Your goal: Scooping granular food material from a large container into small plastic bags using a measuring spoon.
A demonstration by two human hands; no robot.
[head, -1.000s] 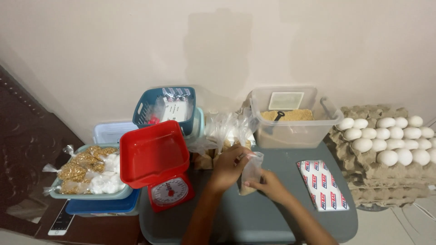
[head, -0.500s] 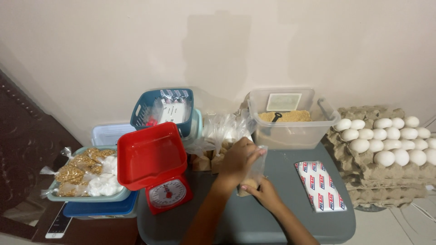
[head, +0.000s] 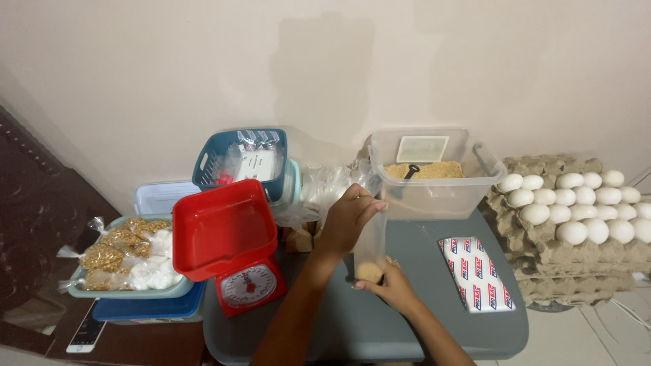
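My left hand (head: 347,218) pinches the top of a small clear plastic bag (head: 370,252) that stands upright over the grey table (head: 434,325). My right hand (head: 390,285) cups the bag's bottom, where a little brown sugar has settled. Just behind the bag stands a clear plastic tub (head: 437,177) partly filled with the same brown sugar, with a black scoop (head: 409,171) lying in it. A red kitchen scale (head: 230,247) with a square red pan and a round dial sits to the left of my arms.
Stacked trays of white eggs (head: 583,203) stand at the right. A red, white and blue packet (head: 476,272) lies on the table. A blue basket (head: 245,161), crumpled clear bags (head: 325,186), a tray of filled bags (head: 125,256) and a phone (head: 86,331) are at the left.
The bag has been turned upright between my hands. My left hand has risen to its top and my right hand has moved under its bottom.
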